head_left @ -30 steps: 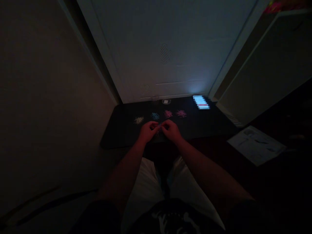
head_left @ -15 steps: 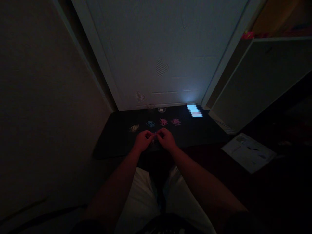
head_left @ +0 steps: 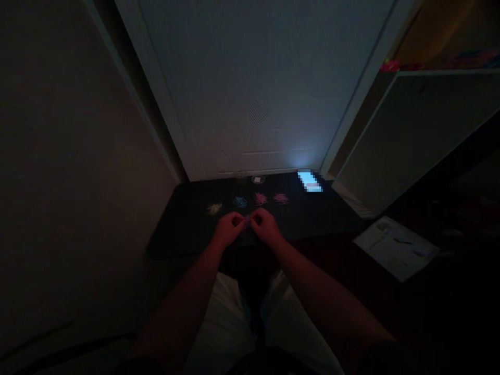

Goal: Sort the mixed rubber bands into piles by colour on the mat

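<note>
My left hand (head_left: 228, 227) and my right hand (head_left: 265, 225) meet over the near part of a dark low table (head_left: 320, 221), thumbs and fingertips pinched close together. Between the fingertips is something small, dim and purplish, too dark to make out. Just beyond the hands lies a row of small heaps of thin short sticks: a pale yellow heap (head_left: 214, 209), a blue heap (head_left: 240, 202), a pink heap (head_left: 260, 198) and a pinkish-purple heap (head_left: 281, 198).
A lit phone-like screen (head_left: 310, 180), pixelated, lies at the table's back right. A clear round lid-like thing (head_left: 258, 179) sits by the white door (head_left: 258, 62) behind. To the right, a white printed sheet or board (head_left: 396, 249) lies lower down. The room is very dark.
The view has tilted a little, so everything sits slightly lower. Both hands stay together, with only small finger movements.
</note>
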Action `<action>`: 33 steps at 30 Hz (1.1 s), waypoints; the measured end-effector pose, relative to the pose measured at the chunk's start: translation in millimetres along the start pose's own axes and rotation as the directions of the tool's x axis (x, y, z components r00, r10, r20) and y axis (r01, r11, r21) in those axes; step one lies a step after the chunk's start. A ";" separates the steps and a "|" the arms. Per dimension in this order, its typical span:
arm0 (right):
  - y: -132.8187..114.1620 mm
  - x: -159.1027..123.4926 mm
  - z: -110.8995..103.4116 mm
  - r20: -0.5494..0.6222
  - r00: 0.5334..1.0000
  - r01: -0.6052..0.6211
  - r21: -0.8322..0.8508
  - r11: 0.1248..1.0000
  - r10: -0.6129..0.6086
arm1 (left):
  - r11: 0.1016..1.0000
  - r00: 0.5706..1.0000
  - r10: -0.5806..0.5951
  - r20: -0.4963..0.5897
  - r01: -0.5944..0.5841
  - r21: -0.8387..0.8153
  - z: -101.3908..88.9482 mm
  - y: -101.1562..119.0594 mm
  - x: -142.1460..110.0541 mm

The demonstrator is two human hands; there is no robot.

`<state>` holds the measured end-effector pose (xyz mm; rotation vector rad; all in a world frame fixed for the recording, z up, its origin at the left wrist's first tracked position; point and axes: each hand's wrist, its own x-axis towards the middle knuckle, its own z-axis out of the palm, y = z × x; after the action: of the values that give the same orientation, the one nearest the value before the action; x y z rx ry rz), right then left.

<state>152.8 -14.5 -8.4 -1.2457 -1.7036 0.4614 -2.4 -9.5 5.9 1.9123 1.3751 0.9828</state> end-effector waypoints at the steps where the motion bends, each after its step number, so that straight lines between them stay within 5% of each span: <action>1: -0.4 0.0 -0.1 -0.003 1.000 -0.003 0.001 1.000 0.003 | 1.000 1.000 -0.003 0.001 0.003 -0.003 -0.1 0.2 -0.1; 8: -1.9 0.2 -2.9 -0.019 1.000 -0.005 -0.004 1.000 0.005 | 1.000 1.000 -0.014 0.000 0.014 -0.016 0.9 -1.7 -0.2; 19: 10.7 2.1 -9.0 -0.199 0.968 -0.139 0.069 0.988 0.150 | 1.000 1.000 -0.015 -0.020 0.015 0.012 -0.2 0.6 -0.4; 27: 50.8 20.8 -58.4 -0.397 0.877 -0.384 -0.239 0.892 0.271 | 1.000 1.000 -0.014 0.005 0.014 0.005 0.6 -0.2 0.4; 33: 68.0 32.1 -76.8 -0.388 0.855 -0.478 -0.328 0.815 0.345 | 0.999 1.000 -0.007 -0.004 0.007 0.033 2.8 -1.5 1.5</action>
<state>252.6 25.1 -6.6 -1.9176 -1.2827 0.1340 -0.6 -7.7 3.6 1.9291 1.4081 0.9667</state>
